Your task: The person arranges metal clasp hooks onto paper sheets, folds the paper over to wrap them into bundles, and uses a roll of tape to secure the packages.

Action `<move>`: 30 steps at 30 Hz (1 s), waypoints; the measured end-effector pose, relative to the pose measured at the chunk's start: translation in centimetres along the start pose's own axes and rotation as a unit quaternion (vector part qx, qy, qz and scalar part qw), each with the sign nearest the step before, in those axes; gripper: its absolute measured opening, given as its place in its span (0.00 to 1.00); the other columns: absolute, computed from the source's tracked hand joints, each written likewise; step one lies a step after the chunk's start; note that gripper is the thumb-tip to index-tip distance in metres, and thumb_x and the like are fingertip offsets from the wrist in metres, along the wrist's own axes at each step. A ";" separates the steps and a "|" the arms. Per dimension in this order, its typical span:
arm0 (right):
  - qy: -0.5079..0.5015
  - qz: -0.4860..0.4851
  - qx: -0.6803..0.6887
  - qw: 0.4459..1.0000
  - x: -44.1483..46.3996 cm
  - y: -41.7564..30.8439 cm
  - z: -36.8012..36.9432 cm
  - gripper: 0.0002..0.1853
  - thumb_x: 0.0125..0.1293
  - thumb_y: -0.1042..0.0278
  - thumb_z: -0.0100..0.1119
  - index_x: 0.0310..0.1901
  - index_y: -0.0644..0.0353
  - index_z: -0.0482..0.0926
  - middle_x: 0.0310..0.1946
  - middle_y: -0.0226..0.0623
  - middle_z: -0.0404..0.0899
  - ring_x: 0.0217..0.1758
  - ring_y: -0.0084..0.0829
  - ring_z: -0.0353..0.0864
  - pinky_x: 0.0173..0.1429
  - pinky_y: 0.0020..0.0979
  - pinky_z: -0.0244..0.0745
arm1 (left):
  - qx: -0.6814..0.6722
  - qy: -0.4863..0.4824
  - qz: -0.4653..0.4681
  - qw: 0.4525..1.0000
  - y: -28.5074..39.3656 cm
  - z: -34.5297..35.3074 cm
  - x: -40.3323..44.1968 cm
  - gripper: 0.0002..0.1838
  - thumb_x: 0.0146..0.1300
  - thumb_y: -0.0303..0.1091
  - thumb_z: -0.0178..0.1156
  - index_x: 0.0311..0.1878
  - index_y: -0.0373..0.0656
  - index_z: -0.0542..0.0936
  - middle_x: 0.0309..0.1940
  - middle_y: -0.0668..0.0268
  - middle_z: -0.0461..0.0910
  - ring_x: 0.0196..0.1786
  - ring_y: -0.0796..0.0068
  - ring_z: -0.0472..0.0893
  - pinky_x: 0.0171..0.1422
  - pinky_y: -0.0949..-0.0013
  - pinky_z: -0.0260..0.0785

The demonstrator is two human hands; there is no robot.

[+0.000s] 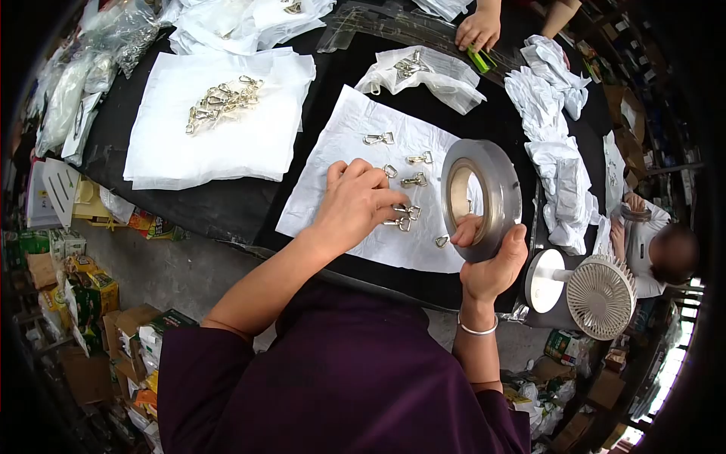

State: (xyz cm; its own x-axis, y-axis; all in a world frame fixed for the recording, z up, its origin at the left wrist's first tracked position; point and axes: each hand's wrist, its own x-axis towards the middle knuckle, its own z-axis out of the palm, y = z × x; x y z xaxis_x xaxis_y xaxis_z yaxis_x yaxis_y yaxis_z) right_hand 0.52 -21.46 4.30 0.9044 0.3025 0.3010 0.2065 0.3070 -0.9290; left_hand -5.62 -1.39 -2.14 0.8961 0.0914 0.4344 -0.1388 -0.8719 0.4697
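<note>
My right hand (pixel 495 266) grips a large roll of clear tape (pixel 501 189), its fingers through the cardboard core and the thumb at the outer edge. My left hand (pixel 349 203) is palm down over a white sheet (pixel 333 151), its bent fingers spread apart. Two metal snap hooks (pixel 408 213) lie right at its fingertips; whether they touch is unclear. Other snap hooks are scattered on the sheet, including one near the top (pixel 378 139) and one in the middle (pixel 414 180). Part of a small metal piece (pixel 442 241) shows beside the tape roll.
At left, a stack of white sheets (pixel 151 144) carries a pile of snap hooks (pixel 223 102). More hooks lie on a crumpled wrapper (pixel 454 87). Wrapped white bundles (pixel 560 174) and a small fan (pixel 601 297) stand at right. Across the table, another person's hand (pixel 479 30) is near a green tool (pixel 479 59).
</note>
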 end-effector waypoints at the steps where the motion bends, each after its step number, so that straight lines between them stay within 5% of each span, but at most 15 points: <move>1: 0.001 0.003 -0.001 1.000 -0.4 0.0 0.0 0.24 0.81 0.51 0.43 0.44 0.70 0.75 0.18 0.40 0.76 0.21 0.31 0.74 0.32 0.28 0.72 | -0.015 -0.020 -0.015 1.000 0.2 -0.2 0.2 0.14 0.48 0.44 0.78 0.40 0.58 0.91 0.36 0.80 0.78 0.50 0.75 0.71 0.65 0.60 0.51; 4: 0.013 0.017 -0.003 1.000 -1.6 0.8 -0.3 0.23 0.81 0.52 0.44 0.42 0.68 0.76 0.18 0.39 0.76 0.21 0.30 0.73 0.33 0.26 0.71 | -0.060 -0.079 -0.063 0.993 0.7 -0.6 0.6 0.15 0.49 0.45 0.78 0.42 0.60 0.91 0.35 0.81 0.78 0.51 0.75 0.70 0.65 0.60 0.50; 10: 0.011 0.046 -0.042 0.998 -2.8 1.7 -1.3 0.21 0.81 0.54 0.44 0.38 0.64 0.75 0.18 0.38 0.76 0.22 0.27 0.73 0.32 0.24 0.69 | -0.103 -0.042 -0.030 0.993 -0.6 0.6 0.4 0.11 0.50 0.44 0.77 0.37 0.57 0.90 0.34 0.79 0.78 0.49 0.75 0.72 0.64 0.61 0.53; 15: -0.013 0.027 -0.013 0.999 -1.8 0.0 0.0 0.19 0.81 0.57 0.44 0.34 0.61 0.74 0.19 0.37 0.77 0.22 0.25 0.72 0.32 0.23 0.68 | 0.008 0.044 0.054 0.998 -0.6 2.6 0.3 0.09 0.50 0.44 0.76 0.31 0.54 0.87 0.31 0.78 0.78 0.47 0.75 0.74 0.64 0.62 0.57; 20: -0.070 -0.005 -0.136 0.988 -0.8 0.4 1.4 0.19 0.81 0.56 0.44 0.34 0.61 0.74 0.19 0.38 0.77 0.22 0.25 0.72 0.32 0.23 0.67 | -0.012 0.079 0.078 0.994 -0.2 2.9 0.7 0.07 0.54 0.42 0.72 0.26 0.54 0.85 0.27 0.77 0.77 0.44 0.75 0.75 0.67 0.63 0.57; 25: -0.090 0.071 -0.127 0.985 0.2 0.8 1.2 0.21 0.82 0.53 0.42 0.37 0.63 0.75 0.19 0.39 0.77 0.22 0.27 0.72 0.32 0.24 0.68 | 0.041 0.082 0.074 0.993 0.0 3.0 0.7 0.08 0.52 0.42 0.74 0.29 0.54 0.85 0.30 0.77 0.77 0.45 0.76 0.76 0.64 0.62 0.58; 30: -0.019 -0.036 -0.007 0.999 -0.8 0.4 0.1 0.25 0.82 0.49 0.40 0.42 0.66 0.74 0.19 0.39 0.77 0.23 0.29 0.74 0.33 0.25 0.69 | 0.053 0.078 0.075 0.993 0.2 3.0 0.8 0.07 0.52 0.40 0.74 0.30 0.54 0.85 0.29 0.78 0.77 0.45 0.76 0.76 0.64 0.61 0.57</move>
State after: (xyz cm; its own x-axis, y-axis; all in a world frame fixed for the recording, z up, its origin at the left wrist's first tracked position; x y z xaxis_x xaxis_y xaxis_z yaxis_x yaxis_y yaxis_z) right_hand -0.17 -21.48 3.76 0.8724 0.3146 0.3741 0.2750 0.3168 -0.9078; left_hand -3.72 -2.89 -4.02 0.7911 0.0241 0.6113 -0.2125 -0.9262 0.3115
